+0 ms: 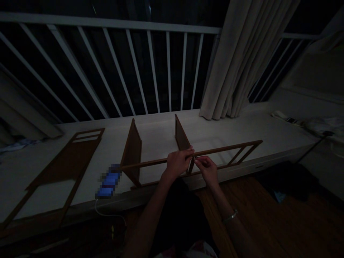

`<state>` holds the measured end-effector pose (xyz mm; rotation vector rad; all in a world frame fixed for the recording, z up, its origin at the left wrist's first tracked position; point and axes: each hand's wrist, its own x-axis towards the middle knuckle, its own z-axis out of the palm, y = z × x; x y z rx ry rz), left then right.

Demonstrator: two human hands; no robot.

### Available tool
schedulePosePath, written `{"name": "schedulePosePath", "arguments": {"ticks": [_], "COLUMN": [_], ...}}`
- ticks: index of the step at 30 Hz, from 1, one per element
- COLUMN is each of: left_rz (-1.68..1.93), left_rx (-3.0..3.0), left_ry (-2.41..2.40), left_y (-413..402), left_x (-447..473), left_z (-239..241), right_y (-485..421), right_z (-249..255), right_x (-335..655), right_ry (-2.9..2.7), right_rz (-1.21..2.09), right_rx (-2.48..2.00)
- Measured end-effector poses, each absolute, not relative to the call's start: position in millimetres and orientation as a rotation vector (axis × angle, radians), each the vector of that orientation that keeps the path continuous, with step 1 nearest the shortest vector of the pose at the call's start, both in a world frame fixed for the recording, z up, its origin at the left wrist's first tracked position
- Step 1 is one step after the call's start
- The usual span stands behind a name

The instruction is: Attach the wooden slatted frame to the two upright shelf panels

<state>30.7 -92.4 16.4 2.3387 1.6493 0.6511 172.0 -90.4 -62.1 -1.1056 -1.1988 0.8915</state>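
Note:
A brown wooden frame (pixel 228 147) with two upright panels (pixel 131 150) lies on its side along the white ledge. My left hand (pixel 177 162) is closed over its upper rail, where the middle panel (pixel 182 134) meets it. Just to the right, my right hand (pixel 208 171) is closed in a pinch at the same joint. A small pale thing shows at its fingertips, too small to name. The fingers of both hands nearly touch there.
Another brown wooden piece (pixel 66 161) with a panel and slats lies at the left. A blurred blue-screened device (pixel 109 182) with a white cable (pixel 107 215) rests at the ledge edge. White railing (pixel 107 23) and beige curtains (pixel 236 64) stand behind; dark cloth (pixel 287 182) lies on the right floor.

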Motion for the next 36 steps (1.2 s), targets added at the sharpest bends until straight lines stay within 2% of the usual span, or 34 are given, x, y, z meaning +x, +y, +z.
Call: {"name": "schedulePosePath", "arguments": {"ticks": [8, 18, 29, 36], "left_rz": [0.636, 0.609, 0.581, 0.578], "left_rx": [2.319, 2.304, 2.327, 2.355], "left_ry": [1.649, 1.664, 1.666, 1.663], "left_y": [-94.5, -93.6, -87.5, -84.8], "left_x": [31.0, 27.8, 31.0, 31.5], "left_z": [19.4, 21.9, 15.2, 13.3], "right_y": [-97.6, -84.6, -103.5, -120.4], "right_z": [-61.1, -64.2, -179.5, -218.0], "right_x": [168.8, 153.0, 202.8, 214.6], "right_ry": [-1.257, -1.183, -0.961, -0.904], "right_rz": [0.618, 0.579, 0.880, 1.021], "right_rx": [-1.225, -1.188, -1.395, -1.508]}}
